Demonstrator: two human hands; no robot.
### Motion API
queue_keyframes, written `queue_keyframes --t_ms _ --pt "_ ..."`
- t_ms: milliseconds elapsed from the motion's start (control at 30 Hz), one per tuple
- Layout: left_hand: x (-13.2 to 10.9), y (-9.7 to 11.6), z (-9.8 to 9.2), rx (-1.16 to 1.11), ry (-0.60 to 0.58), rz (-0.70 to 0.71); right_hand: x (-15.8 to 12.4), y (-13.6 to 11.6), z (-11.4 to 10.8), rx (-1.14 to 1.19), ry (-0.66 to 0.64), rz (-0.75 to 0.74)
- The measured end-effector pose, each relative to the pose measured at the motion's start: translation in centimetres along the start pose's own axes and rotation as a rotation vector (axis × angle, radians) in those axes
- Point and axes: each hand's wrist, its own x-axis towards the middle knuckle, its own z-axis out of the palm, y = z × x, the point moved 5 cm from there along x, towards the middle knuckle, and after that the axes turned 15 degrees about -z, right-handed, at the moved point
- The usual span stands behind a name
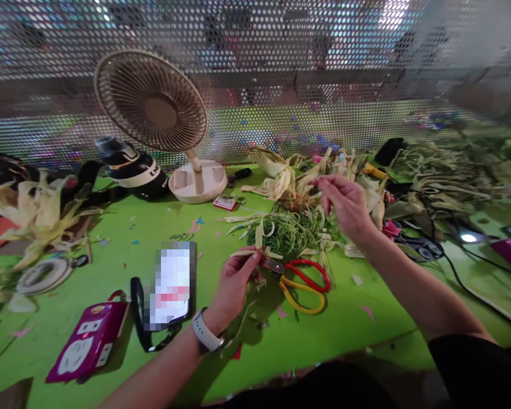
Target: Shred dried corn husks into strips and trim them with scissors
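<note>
My left hand [234, 281] is closed in a pinch on a pale corn husk strip [259, 236], its ends sticking out past the fingertips. Right beside those fingers lie scissors [304, 281] with one red and one yellow handle, the blades partly hidden by the hand. Raised over the table, my right hand [344, 201] has thumb and fingers pressed together; what is between them, if anything, is too small to name. Behind and below it sits a tangled heap of thin green strands [287, 233]. Dried corn husks [276, 176] are piled at the back.
A beige fan [159, 113] stands at the back, next to a black bottle [138, 179]. A phone [172, 284], a purple power strip [89, 338] and a tape roll [45, 275] lie left on the green table [145, 227]. More dried husks and cables lie right. Perforated metal sheeting rises behind.
</note>
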Motion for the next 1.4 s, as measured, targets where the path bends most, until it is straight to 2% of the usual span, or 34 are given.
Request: queue_keyframes --t_ms 67,133,300,367,467,567,667,767,833,1000,1133,1267,1400 --pt "0.1 0.2 -0.4 0.006 0.018 0.007 0.0 0.3 -2.4 -0.065 0.083 0.001" --pt "0.2 0.3 -0.7 -0.011 0.058 0.013 -0.8 1.3 -4.2 -0.119 0.101 0.053" --pt "0.2 0.2 -0.7 0.02 0.06 -0.009 -2.5 4.1 -7.1 -0.22 0.104 0.155" --pt "0.3 0.0 -0.7 0.022 0.06 -0.01 -2.1 4.4 -8.4 -0.262 0.184 0.146" --pt "0.7 -0.2 -1.0 0.045 0.069 0.007 -1.5 4.3 -9.6 -0.286 0.255 0.122" --pt "1.2 -0.4 -1.1 0.12 0.056 0.024 -1.7 4.8 -9.5 -0.315 0.17 0.171" --pt "1.4 -0.9 -1.1 0.128 0.036 -0.027 -2.6 5.7 -8.0 -0.393 -0.043 0.197" --pt "1.2 -1.2 -1.0 0.153 -0.004 -0.025 -3.6 5.9 -6.0 -0.529 -0.313 0.108" --pt "1.1 -1.5 -0.8 0.174 -0.028 -0.022 -4.1 5.4 -4.9 -0.625 -0.407 0.027" --pt "1.0 -1.6 -0.8 0.085 -0.029 -0.042 -3.9 2.2 -2.5 -0.708 -0.344 -0.221" --pt "0.8 -1.4 -0.6 0.066 -0.024 -0.077 -3.5 0.3 1.8 -0.709 -0.496 -0.411" --pt "0.7 -1.1 -0.7 0.136 -0.015 -0.045 -2.8 0.7 5.7 -0.704 -0.619 -0.472" --pt "0.9 -1.1 -0.8 0.21 -0.011 0.001 -1.9 2.6 8.8 -0.759 -0.737 -0.427"
